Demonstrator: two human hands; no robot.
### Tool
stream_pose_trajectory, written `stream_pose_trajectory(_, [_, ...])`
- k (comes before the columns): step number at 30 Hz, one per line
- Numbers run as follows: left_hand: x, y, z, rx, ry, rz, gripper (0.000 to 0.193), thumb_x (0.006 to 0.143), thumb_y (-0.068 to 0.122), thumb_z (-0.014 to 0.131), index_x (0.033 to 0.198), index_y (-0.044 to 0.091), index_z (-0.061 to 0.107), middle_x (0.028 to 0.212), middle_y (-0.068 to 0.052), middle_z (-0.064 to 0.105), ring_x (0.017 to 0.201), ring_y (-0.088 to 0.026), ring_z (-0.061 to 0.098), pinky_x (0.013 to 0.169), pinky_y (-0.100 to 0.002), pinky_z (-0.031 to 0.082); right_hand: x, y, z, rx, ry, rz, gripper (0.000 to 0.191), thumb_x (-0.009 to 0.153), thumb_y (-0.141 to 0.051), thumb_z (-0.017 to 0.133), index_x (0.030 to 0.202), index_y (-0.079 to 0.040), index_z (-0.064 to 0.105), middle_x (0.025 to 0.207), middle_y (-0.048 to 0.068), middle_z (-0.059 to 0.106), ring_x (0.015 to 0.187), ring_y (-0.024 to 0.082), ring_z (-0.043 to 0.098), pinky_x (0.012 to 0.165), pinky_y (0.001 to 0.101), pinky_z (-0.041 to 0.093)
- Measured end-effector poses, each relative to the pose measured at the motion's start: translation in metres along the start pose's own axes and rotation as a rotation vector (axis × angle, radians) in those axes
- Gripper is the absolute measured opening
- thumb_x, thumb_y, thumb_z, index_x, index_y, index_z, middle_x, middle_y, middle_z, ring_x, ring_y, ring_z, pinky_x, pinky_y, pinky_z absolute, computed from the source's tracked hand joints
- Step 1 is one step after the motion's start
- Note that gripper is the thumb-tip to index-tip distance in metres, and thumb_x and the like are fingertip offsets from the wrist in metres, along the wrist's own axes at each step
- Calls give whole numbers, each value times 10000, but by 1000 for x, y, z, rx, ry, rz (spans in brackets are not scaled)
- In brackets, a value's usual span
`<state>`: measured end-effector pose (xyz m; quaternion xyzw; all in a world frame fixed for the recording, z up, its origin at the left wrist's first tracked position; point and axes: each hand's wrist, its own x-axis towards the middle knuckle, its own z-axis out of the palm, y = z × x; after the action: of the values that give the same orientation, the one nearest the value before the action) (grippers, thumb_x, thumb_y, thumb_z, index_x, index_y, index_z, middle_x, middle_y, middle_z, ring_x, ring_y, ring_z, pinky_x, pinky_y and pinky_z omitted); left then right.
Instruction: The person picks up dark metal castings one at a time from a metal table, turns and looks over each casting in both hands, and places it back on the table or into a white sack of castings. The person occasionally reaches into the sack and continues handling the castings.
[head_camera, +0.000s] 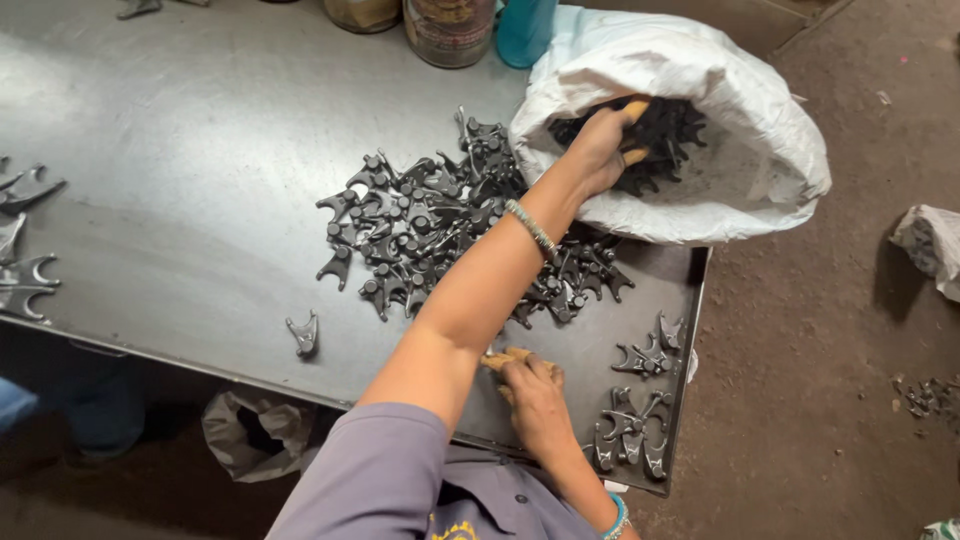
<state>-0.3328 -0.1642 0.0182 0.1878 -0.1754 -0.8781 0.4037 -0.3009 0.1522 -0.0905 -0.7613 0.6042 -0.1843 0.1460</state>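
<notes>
My left hand (600, 148) reaches across the table into the mouth of a white woven sack (730, 130). Its fingers are dug into the dark forged metal fork parts (668, 125) inside, so any grip is hidden. A metal bracelet (530, 228) sits on that wrist. A large heap of the same fork parts (430, 225) lies on the dark steel table (200, 150) just left of the sack. My right hand (530, 392) rests on the table near its front edge, fingers curled, with nothing seen in it.
Small groups of fork parts (635, 420) lie by the table's right front corner, one single part (303, 333) sits apart at the front, and more (25, 240) lie at the left edge. Jars (448, 30) and a teal bottle (525, 28) stand at the back. The dirt floor (850, 380) lies to the right.
</notes>
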Motion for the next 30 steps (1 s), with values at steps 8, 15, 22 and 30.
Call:
stream_pose_trajectory(8, [-104,-10,-64,599,-66,196,432,960,213,680,1339,26,593,1139,-54,682,976,-120,658,809,-284,539,3,27,-4,262,130,264,448,685,-79,889,1094,-81,706,1052,122,658,1021,312,601,926,425,494])
stream_pose_trajectory(15, [-229,-18,-121,724,31,228,301,962,105,728,1231,-25,693,972,-44,710,790,-75,611,692,-216,511,-5,61,-10,873,329,326,511,763,42,854,1208,6,605,1150,83,705,1071,176,677,986,319,539])
stream_pose_trajectory(22, [-279,-90,-170,708,271,267,278,958,25,640,1229,-28,677,1075,-87,747,931,-120,713,793,-262,599,-13,62,-1,1328,378,412,449,796,100,781,1199,17,604,1197,115,700,1103,196,699,961,338,579])
stream_pose_trajectory(30, [-278,-120,-181,175,390,104,329,1072,251,573,1232,-23,661,1114,-97,723,939,-157,717,788,-329,623,17,20,-3,1091,237,324,329,951,-10,723,1273,14,662,1173,90,711,1040,159,663,925,281,539])
